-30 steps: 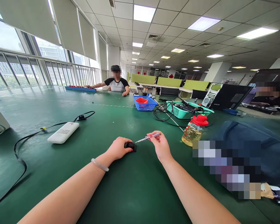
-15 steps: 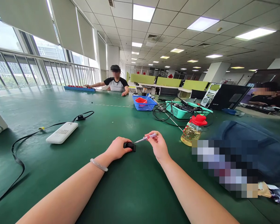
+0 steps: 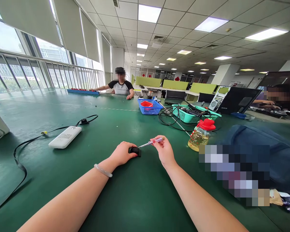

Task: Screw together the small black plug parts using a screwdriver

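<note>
My left grip point(image 3: 122, 152) clasps the left end of the black block point(image 3: 134, 151) on the worktop point(image 3: 140, 199). My right grip point(image 3: 164, 151) pinches the screwdriver point(image 3: 149, 142), which slants down towards the block from its right, tip at its far edge; I cannot tell whether they touch. Well left of the block lies a white box point(image 3: 65, 137); well right of it stands a bottle point(image 3: 198, 138); far beyond it sits a blue basket point(image 3: 149, 110).

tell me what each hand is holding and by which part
The left hand grips a small black block by its left end; the right hand holds a screwdriver by its translucent handle.
</note>
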